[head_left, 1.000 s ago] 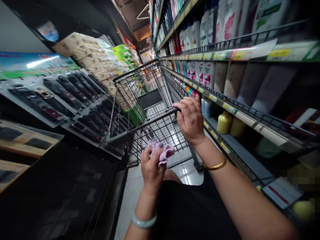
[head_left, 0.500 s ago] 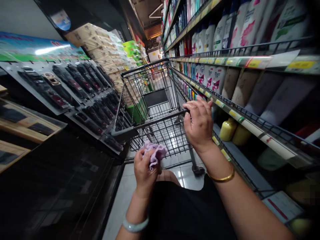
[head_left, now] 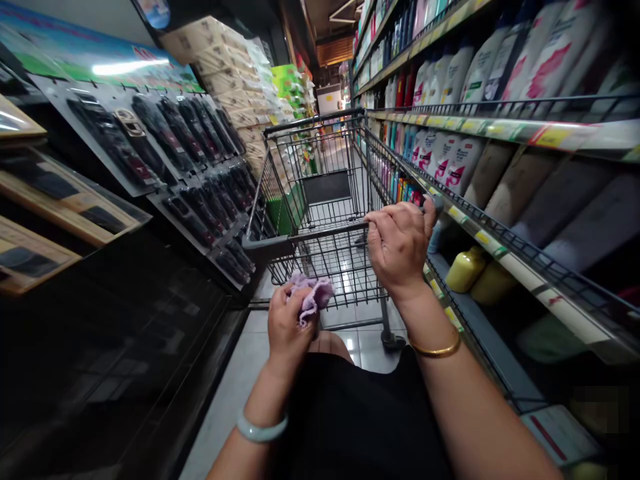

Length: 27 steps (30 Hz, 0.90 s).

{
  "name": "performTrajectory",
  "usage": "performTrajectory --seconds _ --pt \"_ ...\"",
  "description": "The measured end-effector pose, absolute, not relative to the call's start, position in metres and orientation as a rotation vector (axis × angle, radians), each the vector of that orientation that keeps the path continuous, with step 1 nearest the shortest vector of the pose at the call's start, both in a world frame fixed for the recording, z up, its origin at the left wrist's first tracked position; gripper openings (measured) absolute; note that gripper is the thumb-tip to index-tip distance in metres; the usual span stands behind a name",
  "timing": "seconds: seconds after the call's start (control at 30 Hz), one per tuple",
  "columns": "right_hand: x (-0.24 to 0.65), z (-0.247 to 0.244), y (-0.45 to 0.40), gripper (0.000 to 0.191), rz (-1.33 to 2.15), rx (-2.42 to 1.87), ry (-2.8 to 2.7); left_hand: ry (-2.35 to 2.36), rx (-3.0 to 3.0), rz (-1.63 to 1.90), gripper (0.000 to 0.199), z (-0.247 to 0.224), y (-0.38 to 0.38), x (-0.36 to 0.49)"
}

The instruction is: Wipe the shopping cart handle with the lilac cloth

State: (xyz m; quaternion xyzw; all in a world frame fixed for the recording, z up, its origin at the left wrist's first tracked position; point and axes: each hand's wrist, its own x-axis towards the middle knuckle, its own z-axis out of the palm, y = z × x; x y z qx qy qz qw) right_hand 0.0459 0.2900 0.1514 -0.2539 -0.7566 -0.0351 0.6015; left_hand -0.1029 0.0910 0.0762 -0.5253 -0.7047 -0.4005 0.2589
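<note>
A black wire shopping cart stands before me in a store aisle. My right hand is closed over the right end of its handle, the fingers curled on top. Bunched in my left hand is a crumpled lilac cloth; the fingers are wrapped round it, in front of the cart's near side and apart from the handle. A dark panel is fixed inside the cart's far end.
Shelves of shampoo bottles run along the right, close to the cart. Packaged belts or straps hang on the left. Boxes are stacked beyond them. Tiled floor lies below the cart. A yellow bottle sits on a lower shelf.
The view has turned slightly left, so shelves and cart appear further right. My right-hand fingers, raised earlier, are now curled down on the handle. The cloth stays in my left hand.
</note>
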Motion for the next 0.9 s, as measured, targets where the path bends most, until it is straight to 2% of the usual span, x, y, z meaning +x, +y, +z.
performTrajectory --seconds 0.1,0.2,0.27,0.37,0.5,0.73,0.9 --pt "0.046 0.150 0.290 0.027 -0.098 -0.587 -1.757 -1.856 -1.227 -1.210 0.025 0.101 0.084 -0.111" --pt "0.046 0.150 0.290 0.029 -0.104 -0.598 -1.757 -1.859 -1.070 -1.293 0.016 0.115 0.088 -0.114" --pt "0.046 0.150 0.289 0.029 -0.101 -0.595 -1.747 -1.882 -1.193 -1.244 0.014 0.104 0.097 -0.106" --pt "0.046 0.150 0.289 0.030 -0.113 -0.595 -1.737 -1.993 -1.462 -1.023 0.028 0.066 0.109 -0.083" --pt "0.046 0.149 0.290 0.029 -0.122 -0.584 -1.737 -1.990 -1.590 -0.997 0.031 0.033 0.116 -0.062" --pt "0.047 0.149 0.290 0.027 -0.122 -0.597 -1.758 -1.839 -1.389 -1.155 0.027 0.080 0.114 -0.078" --pt "0.046 0.149 0.290 0.027 -0.096 -0.591 -1.756 -1.998 -1.638 -1.065 0.034 0.056 0.128 -0.057"
